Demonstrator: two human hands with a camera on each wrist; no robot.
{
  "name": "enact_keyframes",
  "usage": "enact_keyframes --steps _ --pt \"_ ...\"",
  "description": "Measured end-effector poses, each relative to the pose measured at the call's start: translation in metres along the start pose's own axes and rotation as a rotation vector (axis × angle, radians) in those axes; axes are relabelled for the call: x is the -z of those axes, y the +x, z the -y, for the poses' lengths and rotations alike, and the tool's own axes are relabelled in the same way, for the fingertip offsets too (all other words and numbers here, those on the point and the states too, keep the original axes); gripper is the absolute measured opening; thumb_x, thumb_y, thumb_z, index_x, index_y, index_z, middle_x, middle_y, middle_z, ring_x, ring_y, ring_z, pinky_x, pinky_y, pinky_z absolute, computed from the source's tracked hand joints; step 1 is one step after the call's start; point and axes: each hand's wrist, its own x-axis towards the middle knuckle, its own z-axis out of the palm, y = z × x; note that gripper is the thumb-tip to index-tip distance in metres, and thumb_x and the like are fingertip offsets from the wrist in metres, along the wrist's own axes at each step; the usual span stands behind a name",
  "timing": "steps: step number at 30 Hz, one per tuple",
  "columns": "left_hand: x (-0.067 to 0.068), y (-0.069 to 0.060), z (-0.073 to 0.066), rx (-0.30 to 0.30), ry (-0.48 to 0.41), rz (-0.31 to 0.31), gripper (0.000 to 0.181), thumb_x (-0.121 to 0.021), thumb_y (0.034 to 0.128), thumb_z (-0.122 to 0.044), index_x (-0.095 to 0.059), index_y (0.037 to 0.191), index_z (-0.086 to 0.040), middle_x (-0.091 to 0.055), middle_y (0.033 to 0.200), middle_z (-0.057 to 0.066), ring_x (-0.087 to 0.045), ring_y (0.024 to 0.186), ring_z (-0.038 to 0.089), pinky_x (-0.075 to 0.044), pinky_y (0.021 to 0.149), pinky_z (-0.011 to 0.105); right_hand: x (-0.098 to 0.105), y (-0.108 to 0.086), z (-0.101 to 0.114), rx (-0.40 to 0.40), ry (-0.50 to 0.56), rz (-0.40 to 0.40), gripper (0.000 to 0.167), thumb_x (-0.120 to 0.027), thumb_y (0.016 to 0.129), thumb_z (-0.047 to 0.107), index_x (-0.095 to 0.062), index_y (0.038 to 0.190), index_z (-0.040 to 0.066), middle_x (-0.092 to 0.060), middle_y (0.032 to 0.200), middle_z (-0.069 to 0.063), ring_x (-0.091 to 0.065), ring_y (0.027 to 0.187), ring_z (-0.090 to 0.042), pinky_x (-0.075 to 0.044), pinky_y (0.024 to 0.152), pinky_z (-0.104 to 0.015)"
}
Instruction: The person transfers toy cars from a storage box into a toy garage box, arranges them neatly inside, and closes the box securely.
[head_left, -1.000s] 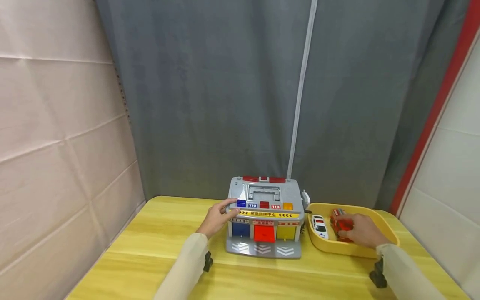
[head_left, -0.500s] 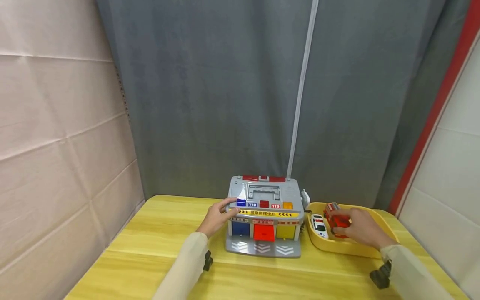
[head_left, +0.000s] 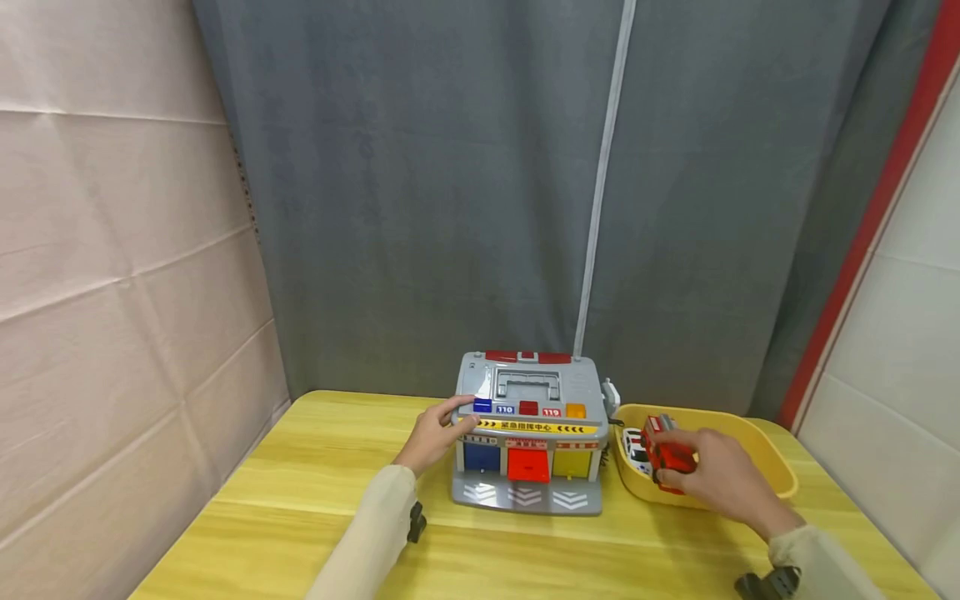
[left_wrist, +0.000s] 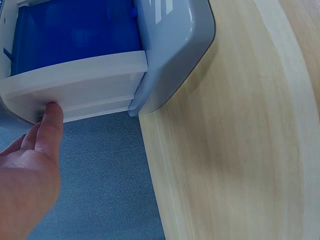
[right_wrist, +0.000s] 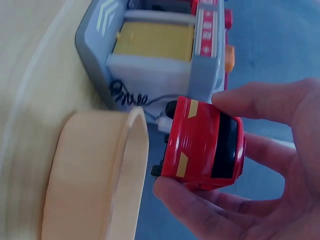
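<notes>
A grey toy garage [head_left: 587, 385] with blue, red and yellow doors stands on the wooden table. The red door [head_left: 528, 465] looks swung outward. My left hand [head_left: 429, 437] rests at the garage's upper left corner, its fingers near the blue button. In the left wrist view, a digit of it touches the white side wall [left_wrist: 90, 92]. My right hand [head_left: 723, 477] pinches a red toy fire truck [right_wrist: 200, 145] between thumb and fingers, above the yellow tub [head_left: 776, 479]. Inside that tub a white toy police car [head_left: 634, 448] is partly hidden by the fire truck.
A white handset-like piece [head_left: 611, 396] with a black coiled cord [right_wrist: 125, 95] sits at the garage's right side, close to the tub. Behind the table [head_left: 322, 467] hangs a grey curtain [head_left: 420, 208]; pale cloth panels stand at both sides.
My right hand has lifted the fire truck from the tub floor and moved it left, over the police car. The left hand has stayed on the garage.
</notes>
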Motion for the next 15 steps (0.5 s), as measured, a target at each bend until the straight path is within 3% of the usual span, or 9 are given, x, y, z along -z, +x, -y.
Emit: enact_keyframes --steps 9,15 --pt "0.000 -0.001 -0.001 -0.001 -0.008 -0.003 0.045 -0.068 0.0947 -0.040 -0.061 0.137 -0.027 -0.053 0.151 0.013 -0.061 0.128 0.030 -0.053 0.106 0.049 -0.016 -0.026 0.020 0.025 -0.014 -0.110 0.044 -0.087 0.071 0.032 -0.076 0.113 0.021 -0.061 0.083 -0.001 -0.049 0.072 -0.013 -0.040 0.060 -0.024" --pt "-0.001 0.000 0.000 -0.010 -0.001 -0.007 0.045 -0.067 0.0950 -0.040 -0.062 0.137 -0.026 -0.052 0.152 0.014 -0.058 0.132 0.032 -0.053 0.106 0.050 -0.027 -0.037 0.038 -0.048 0.025 -0.069 0.051 -0.089 0.073 0.032 -0.073 0.120 0.023 -0.059 0.093 -0.003 -0.049 0.076 -0.015 -0.039 0.060 -0.021"
